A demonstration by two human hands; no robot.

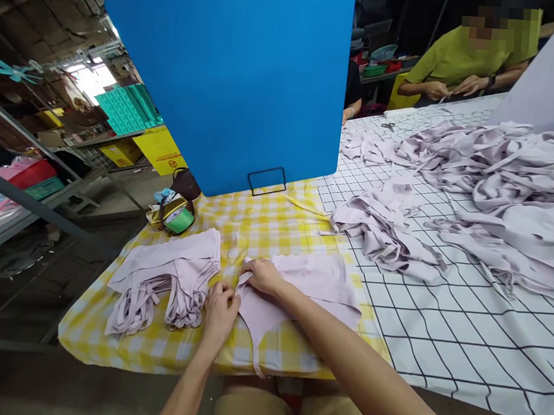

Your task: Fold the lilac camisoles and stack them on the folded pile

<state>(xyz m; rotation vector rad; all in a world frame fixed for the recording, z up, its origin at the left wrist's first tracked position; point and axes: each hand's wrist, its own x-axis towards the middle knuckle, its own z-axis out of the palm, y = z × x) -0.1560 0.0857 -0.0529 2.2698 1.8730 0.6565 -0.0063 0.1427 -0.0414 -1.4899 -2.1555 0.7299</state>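
A pale lilac camisole (309, 282) lies spread on the yellow checked cloth, with one thin strap reaching toward the table's front edge. My left hand (223, 305) pinches its left edge, fingertips pressed together. Just above, my right hand (263, 276) has its fingers curled over the same edge near the upper corner. Immediately left of my hands sits a neat stack of folded camisoles (173, 257), their looped straps hanging toward me. Part of the spread garment is hidden beneath my right hand and forearm.
A large blue board (238, 84) stands behind the yellow checked cloth (143, 350). Tape rolls (179, 216) sit at the back left. Crumpled lilac garments (384, 227) and a bigger heap (512, 167) cover the white grid cloth (438, 345). A co-worker (477, 63) sits across.
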